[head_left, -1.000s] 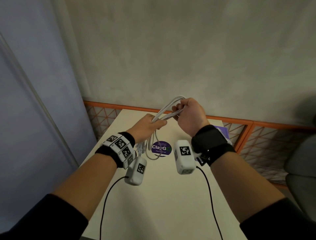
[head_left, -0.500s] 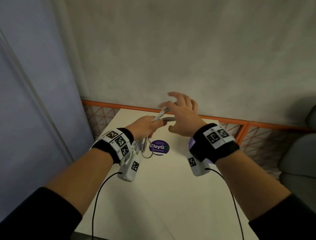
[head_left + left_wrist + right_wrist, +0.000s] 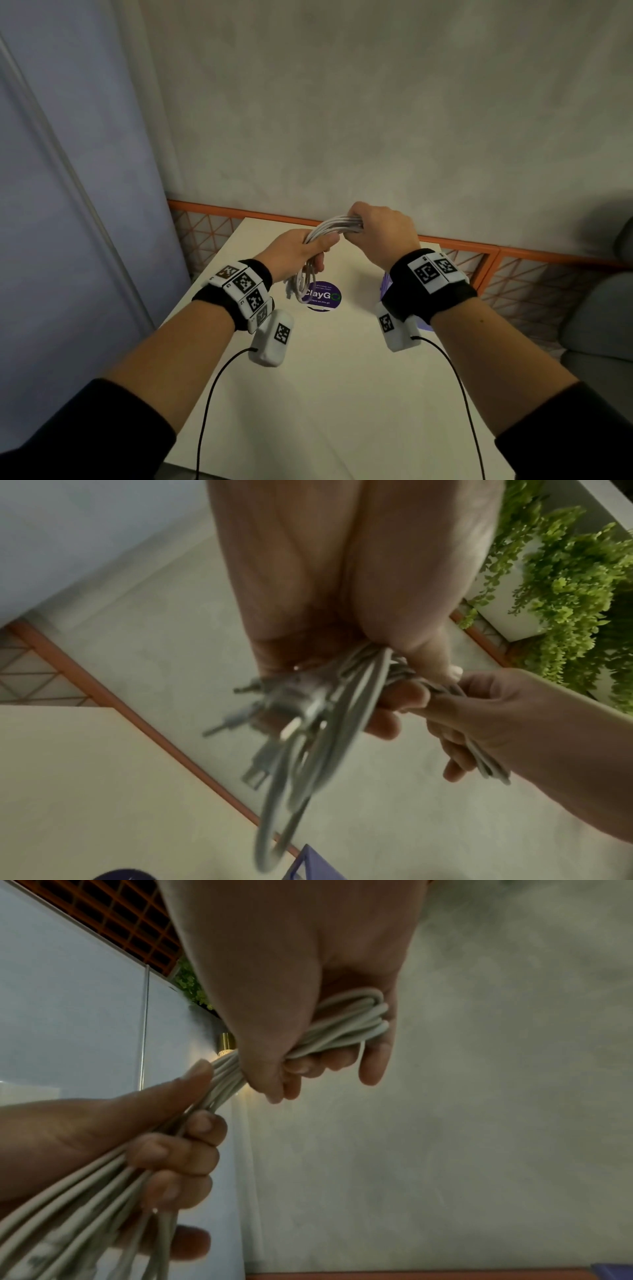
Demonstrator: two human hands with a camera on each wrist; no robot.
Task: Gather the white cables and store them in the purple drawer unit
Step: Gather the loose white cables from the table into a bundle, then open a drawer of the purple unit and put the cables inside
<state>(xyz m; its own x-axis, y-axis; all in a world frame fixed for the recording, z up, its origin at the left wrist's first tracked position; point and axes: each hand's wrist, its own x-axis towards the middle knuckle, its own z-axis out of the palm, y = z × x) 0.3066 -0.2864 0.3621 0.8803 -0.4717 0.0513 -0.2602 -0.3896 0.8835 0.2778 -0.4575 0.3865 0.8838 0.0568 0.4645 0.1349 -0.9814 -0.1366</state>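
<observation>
Closing again round the white cables [image 3: 334, 228], the right hand [image 3: 383, 233] now has its fingers [image 3: 373, 1056] curled tight over the looped end of the bundle, where half a second ago they were spread wide and off it. The left hand [image 3: 298, 250] has kept its grip throughout, thumb [image 3: 164, 1093] laid along the strands and fingers wrapped beneath them. Both hands hold the bundle in the air above the far part of the pale table [image 3: 329, 394], touching nothing else. Several thin white strands run side by side between the two fists; below the left hand they hang in slack loops with the plug ends [image 3: 274, 712] bunched together, blurred in the left wrist view. The loops dangle over a round purple sticker [image 3: 325, 298] on the table. A sliver of the purple drawer unit [image 3: 387, 286] shows behind the right wrist
</observation>
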